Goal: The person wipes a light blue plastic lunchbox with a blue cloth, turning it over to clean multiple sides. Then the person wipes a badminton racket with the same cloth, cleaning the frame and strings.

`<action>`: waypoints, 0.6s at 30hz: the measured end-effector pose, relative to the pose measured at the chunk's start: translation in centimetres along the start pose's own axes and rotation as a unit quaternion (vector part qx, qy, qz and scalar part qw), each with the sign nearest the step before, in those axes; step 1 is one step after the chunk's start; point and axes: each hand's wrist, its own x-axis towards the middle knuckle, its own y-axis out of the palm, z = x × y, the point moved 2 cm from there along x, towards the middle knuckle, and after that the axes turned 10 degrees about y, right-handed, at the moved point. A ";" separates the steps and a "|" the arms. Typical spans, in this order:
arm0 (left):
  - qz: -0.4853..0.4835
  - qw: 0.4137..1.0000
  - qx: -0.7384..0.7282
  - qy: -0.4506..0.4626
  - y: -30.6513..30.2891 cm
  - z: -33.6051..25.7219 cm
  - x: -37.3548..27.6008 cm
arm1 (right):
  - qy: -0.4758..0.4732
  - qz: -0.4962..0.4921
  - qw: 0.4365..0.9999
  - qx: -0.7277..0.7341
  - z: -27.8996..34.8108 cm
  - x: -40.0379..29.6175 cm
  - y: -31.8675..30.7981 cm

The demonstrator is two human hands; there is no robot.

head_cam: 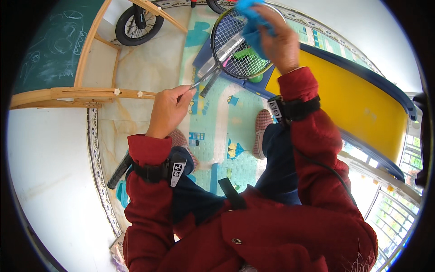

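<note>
My left hand [173,108] grips the shaft of a badminton racket [234,40], whose strung head is raised in front of me. A blue cloth [255,30] is bunched in my right hand [280,42], against the far right part of the racket's head. Through the strings I see a green plastic thing and a clear, long item, whose kinds I cannot tell. Another dark handle [210,83] shows just below the racket's head. A black wrapped handle [119,173] sticks out beside my left forearm.
A wooden-framed chalkboard [51,44] stands at the left, near a small bike's wheel [139,25]. At the right lies a yellow slide [334,98] with blue edges. A patterned play mat [221,119] is under my feet. White window bars show at the lower right.
</note>
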 end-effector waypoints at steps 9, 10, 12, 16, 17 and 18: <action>0.054 0.998 0.040 0.008 0.7 -0.2 0.2 | -0.114 0.199 0.968 -0.102 2.4 -3.2 3.4; 0.059 0.997 0.046 0.017 0.7 -0.2 0.1 | -0.091 0.174 0.974 -0.115 1.3 -2.5 3.0; 0.067 0.995 0.052 0.044 0.8 -0.2 0.0 | -0.028 0.129 0.984 -0.120 -1.1 -1.4 1.7; 0.090 0.993 0.058 0.059 0.9 -0.2 -0.4 | 0.125 0.079 0.961 -0.235 -6.4 -0.3 -1.9; 0.097 0.992 0.063 0.050 0.8 -0.1 -0.5 | 0.111 0.051 0.956 -0.267 -7.4 -0.2 -2.9; 0.087 0.994 0.052 0.049 0.6 -0.1 -0.4 | 0.133 0.047 0.942 -0.306 -8.5 -0.2 -4.0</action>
